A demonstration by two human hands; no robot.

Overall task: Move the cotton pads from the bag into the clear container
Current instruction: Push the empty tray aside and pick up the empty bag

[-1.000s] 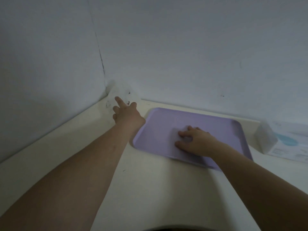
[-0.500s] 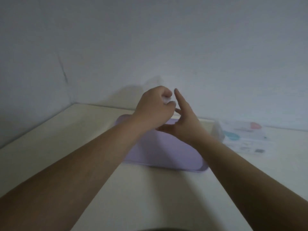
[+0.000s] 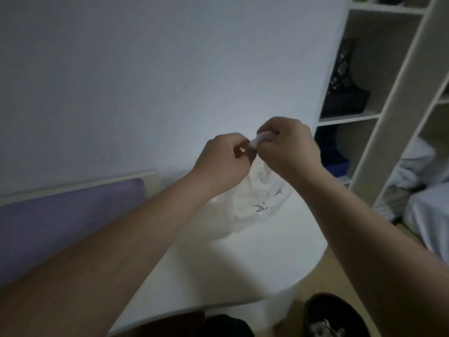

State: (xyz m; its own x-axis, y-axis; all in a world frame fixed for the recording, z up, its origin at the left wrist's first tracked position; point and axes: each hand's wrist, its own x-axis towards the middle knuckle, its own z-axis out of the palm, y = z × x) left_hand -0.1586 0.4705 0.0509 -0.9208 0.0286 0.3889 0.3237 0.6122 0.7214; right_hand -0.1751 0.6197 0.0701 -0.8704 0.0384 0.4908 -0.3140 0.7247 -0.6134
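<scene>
1. Currently you hold both hands up above the worktop point(image 3: 230, 263), close together in front of the wall.
2. Your left hand point(image 3: 223, 161) has its fingers point(image 3: 233, 142) curled, pinching the bunched top of the white plastic bag point(image 3: 257, 200).
3. Your right hand point(image 3: 286, 147) pinches the same bunched top from the other side, its fingers point(image 3: 269, 127) curled tightly round the white twist.
4. That bag hangs crumpled below and between your wrists, with dark markings on its side. Its lower part is near the worktop, but you cannot tell whether it touches.
5. You cannot make out the bag's contents through the plastic.
6. A purple tray point(image 3: 60, 220) lies on the worktop to your left, partly behind your left forearm.
7. To your right stands a shelving unit point(image 3: 388, 93) with a black basket point(image 3: 345, 93) in one compartment, and pale bedding point(image 3: 427, 203) lies beyond it.
</scene>
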